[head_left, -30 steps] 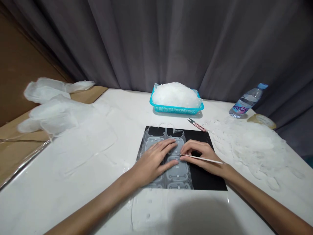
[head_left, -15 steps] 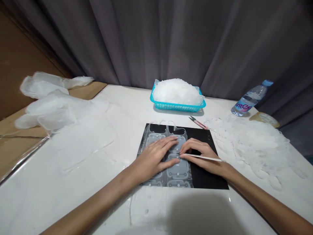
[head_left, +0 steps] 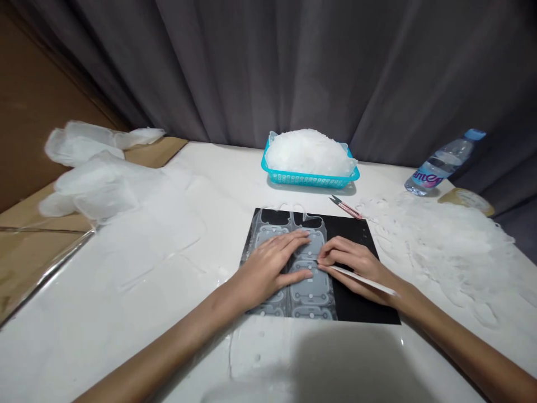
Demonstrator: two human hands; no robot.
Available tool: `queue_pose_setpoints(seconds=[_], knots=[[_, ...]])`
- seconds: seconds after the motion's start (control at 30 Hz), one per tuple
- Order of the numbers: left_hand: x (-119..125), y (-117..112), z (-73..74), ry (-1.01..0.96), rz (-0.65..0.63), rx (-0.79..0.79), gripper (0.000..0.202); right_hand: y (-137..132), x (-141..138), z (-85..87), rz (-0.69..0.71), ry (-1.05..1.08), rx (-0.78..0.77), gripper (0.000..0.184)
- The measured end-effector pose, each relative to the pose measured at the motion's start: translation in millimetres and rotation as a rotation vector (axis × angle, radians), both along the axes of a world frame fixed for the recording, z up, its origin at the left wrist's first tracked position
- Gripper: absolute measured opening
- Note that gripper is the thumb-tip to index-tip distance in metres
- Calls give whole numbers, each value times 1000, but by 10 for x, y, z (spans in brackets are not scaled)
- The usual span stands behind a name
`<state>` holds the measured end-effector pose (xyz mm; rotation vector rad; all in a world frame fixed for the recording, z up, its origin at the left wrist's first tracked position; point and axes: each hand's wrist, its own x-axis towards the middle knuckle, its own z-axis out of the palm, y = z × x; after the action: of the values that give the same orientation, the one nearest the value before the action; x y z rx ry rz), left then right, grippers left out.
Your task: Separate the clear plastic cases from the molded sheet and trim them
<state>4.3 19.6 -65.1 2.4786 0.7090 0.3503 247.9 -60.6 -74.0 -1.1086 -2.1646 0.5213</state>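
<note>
My left hand [head_left: 277, 263] lies flat on a translucent moulded sheet [head_left: 311, 291], fingers spread, pressing it against a black mat [head_left: 356, 305]. The sheet has rows of rounded rectangular panels with small round dots, and its lower end runs past the mat onto the table. A thin white pen-shaped tool [head_left: 364, 280] is pinched in my right hand [head_left: 356, 263]. Its working tip is hidden by the fingers, at the right edge of the sheet between two panels. Beyond the mat's top right corner lie pink-handled thread snips [head_left: 347, 208].
A blue basket [head_left: 310, 180] heaped with white translucent pieces stands at the back. On the right are a pile of clear trimmings [head_left: 453, 246], a tilted-looking water bottle [head_left: 444, 162] and a yellowish round lid [head_left: 467, 200]. Translucent sheets [head_left: 104, 179] lie at left, partly over cardboard [head_left: 20, 252].
The whole view has shifted slightly, moving everything a little right in the picture. The white tool's rear end has swung nearer to me. My left hand stays on the sheet.
</note>
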Motion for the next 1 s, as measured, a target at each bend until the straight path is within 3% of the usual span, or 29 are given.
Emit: queue_pose_setpoints(seconds=[0.33,0.53,0.73,0.8,0.87,1.0], knots=[[-29,21,-45,-37,-13,1,61,66,-132,-24,-93,-266,286,13],[-38,4,-27,-80,64,-81,85,95,-110,-39,-65,-427,442,22],[-38,-5,-43,-51,80,-54,96,119,-131,-104,-28,-383,384,22],[-37,-17,-38,-39,61,-51,91,275,-47,-106,-182,-225,327,18],[-40,-26,-33,-37,53,-47,89,520,138,-63,-510,-23,333,19],[-69,-19,-53,-47,56,-54,91,930,639,199,-888,137,402,27]])
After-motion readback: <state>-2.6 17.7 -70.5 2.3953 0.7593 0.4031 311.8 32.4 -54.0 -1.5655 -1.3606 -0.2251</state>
